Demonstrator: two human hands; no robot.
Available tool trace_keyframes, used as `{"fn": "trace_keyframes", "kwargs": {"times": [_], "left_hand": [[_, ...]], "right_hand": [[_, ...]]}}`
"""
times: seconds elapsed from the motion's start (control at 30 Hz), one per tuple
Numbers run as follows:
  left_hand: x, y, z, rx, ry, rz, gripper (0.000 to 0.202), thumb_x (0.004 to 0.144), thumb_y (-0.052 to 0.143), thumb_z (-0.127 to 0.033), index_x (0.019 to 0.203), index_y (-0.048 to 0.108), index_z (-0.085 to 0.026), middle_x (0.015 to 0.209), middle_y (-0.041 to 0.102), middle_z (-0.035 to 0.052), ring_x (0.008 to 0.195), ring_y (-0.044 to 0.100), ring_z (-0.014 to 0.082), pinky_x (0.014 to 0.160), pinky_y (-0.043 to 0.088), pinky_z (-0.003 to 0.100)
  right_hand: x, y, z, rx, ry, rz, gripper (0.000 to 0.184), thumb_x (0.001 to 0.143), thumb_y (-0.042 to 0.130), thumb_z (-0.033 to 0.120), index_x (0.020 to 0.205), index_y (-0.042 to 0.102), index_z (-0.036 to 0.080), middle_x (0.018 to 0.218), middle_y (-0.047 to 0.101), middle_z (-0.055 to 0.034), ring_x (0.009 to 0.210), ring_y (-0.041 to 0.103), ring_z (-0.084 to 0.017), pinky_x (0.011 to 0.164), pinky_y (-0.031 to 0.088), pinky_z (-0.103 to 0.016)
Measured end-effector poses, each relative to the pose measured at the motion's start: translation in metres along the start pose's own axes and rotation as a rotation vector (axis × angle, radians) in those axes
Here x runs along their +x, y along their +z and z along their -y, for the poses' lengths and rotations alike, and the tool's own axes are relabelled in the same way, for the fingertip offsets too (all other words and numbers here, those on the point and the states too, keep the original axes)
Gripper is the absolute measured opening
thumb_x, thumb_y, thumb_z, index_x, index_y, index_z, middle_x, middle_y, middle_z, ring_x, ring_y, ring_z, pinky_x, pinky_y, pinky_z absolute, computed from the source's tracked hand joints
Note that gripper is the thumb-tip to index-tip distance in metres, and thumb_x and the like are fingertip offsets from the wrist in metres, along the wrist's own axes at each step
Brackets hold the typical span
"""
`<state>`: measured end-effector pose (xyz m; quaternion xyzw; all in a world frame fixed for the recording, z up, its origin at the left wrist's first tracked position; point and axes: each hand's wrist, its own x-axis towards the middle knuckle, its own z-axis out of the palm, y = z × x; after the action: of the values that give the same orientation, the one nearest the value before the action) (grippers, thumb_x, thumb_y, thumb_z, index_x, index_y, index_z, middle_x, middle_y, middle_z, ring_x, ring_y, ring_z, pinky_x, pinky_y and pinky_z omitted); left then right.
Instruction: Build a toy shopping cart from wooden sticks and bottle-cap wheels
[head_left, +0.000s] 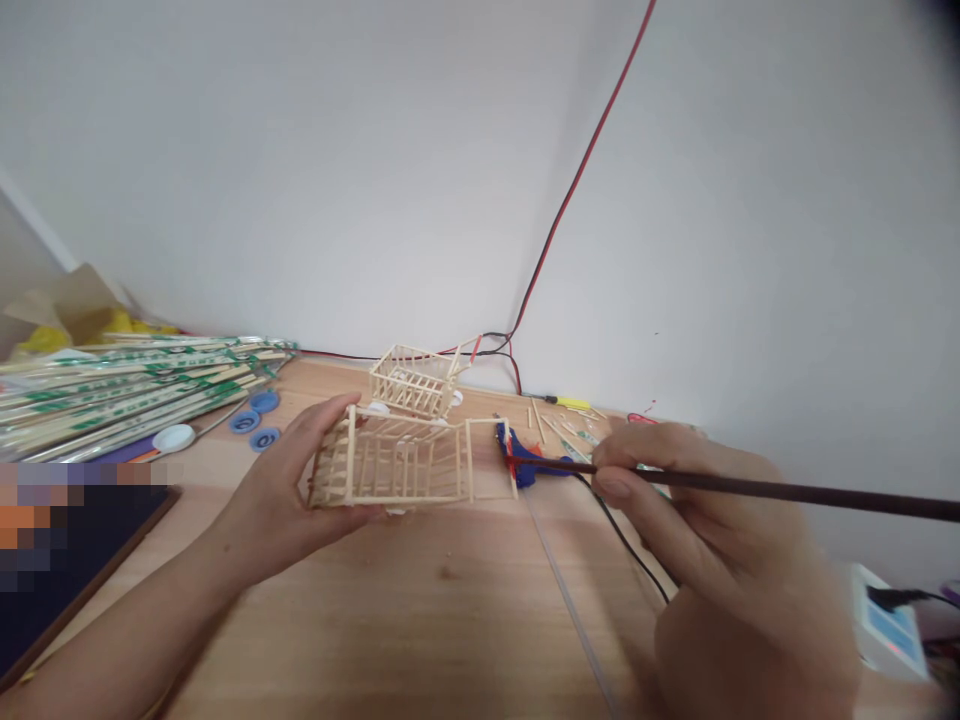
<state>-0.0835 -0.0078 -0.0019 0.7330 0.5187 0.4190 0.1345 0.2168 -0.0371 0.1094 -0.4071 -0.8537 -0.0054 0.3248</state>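
My left hand [300, 485] is closed around the left end of a small cart model [409, 475] built from thin wooden sticks. Its open frame lies level over the table, with a rectangular handle at the right. In a pinch, my right hand [712, 550] holds a thin dark-handled paintbrush [750, 487]. The brush's red tip meets the handle's end bar, where red paint shows. Just behind that bar is a blue glue gun [529, 465], partly hidden. A second stick cart [412, 380] stands near the wall, with a red bar on its handle.
Wrapped chopsticks [150, 390] are piled at the left, near several blue bottle caps [244, 422] and a white round lid [173, 437]. Loose sticks and a yellow-handled tool [571, 403] lie by the wall. A black cable [630, 545] crosses the table; a white power strip [889, 620] sits at right.
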Motion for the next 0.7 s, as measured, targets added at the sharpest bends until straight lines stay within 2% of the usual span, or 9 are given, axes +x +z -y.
{"fn": "trace_keyframes", "kwargs": {"times": [0.17,0.3,0.43,0.57,0.7], "left_hand": [[-0.0003,-0.0002,-0.0006,-0.007,-0.010,0.005,0.079,0.066,0.068,-0.053,0.135,0.038,-0.030,0.133,0.053,0.0079,0.122,0.050,0.0326,0.100,0.045,0.045],[-0.0006,-0.0003,-0.0010,-0.012,-0.014,0.007,0.078,0.067,0.067,-0.055,0.135,0.038,-0.030,0.131,0.054,0.0074,0.122,0.051,0.0324,0.099,0.046,0.044],[-0.0010,-0.0005,-0.0004,-0.009,-0.016,0.012,0.078,0.067,0.067,-0.054,0.135,0.038,-0.030,0.131,0.053,0.0077,0.121,0.051,0.0322,0.100,0.045,0.043],[-0.0012,-0.0008,0.0003,-0.017,-0.012,0.015,0.079,0.067,0.068,-0.052,0.136,0.037,-0.029,0.132,0.053,0.0076,0.122,0.050,0.0320,0.101,0.044,0.044],[-0.0006,-0.0012,-0.0002,-0.017,-0.007,0.021,0.078,0.067,0.068,-0.052,0.136,0.037,-0.031,0.134,0.051,0.0067,0.124,0.048,0.0323,0.102,0.044,0.044]], "right_hand": [[0.0019,0.0027,-0.0025,-0.043,0.023,-0.007,0.009,0.089,0.055,0.025,0.082,0.060,0.023,0.073,0.065,-0.0010,0.064,0.060,-0.015,0.058,0.047,-0.026],[0.0038,0.0057,-0.0039,-0.019,0.022,-0.066,0.010,0.088,0.056,0.026,0.080,0.060,0.022,0.071,0.063,-0.0008,0.061,0.059,-0.014,0.055,0.046,-0.025],[0.0053,0.0077,-0.0055,-0.045,0.034,-0.032,0.014,0.089,0.054,0.027,0.078,0.061,0.021,0.067,0.062,-0.0003,0.058,0.058,-0.013,0.054,0.045,-0.025],[0.0045,0.0075,-0.0052,-0.016,0.015,-0.106,0.012,0.088,0.056,0.027,0.079,0.061,0.022,0.070,0.063,-0.0007,0.060,0.059,-0.013,0.055,0.046,-0.025],[0.0025,0.0066,-0.0037,-0.044,0.008,-0.030,0.010,0.088,0.056,0.025,0.081,0.061,0.022,0.069,0.063,-0.0002,0.059,0.057,-0.013,0.055,0.044,-0.025]]}}
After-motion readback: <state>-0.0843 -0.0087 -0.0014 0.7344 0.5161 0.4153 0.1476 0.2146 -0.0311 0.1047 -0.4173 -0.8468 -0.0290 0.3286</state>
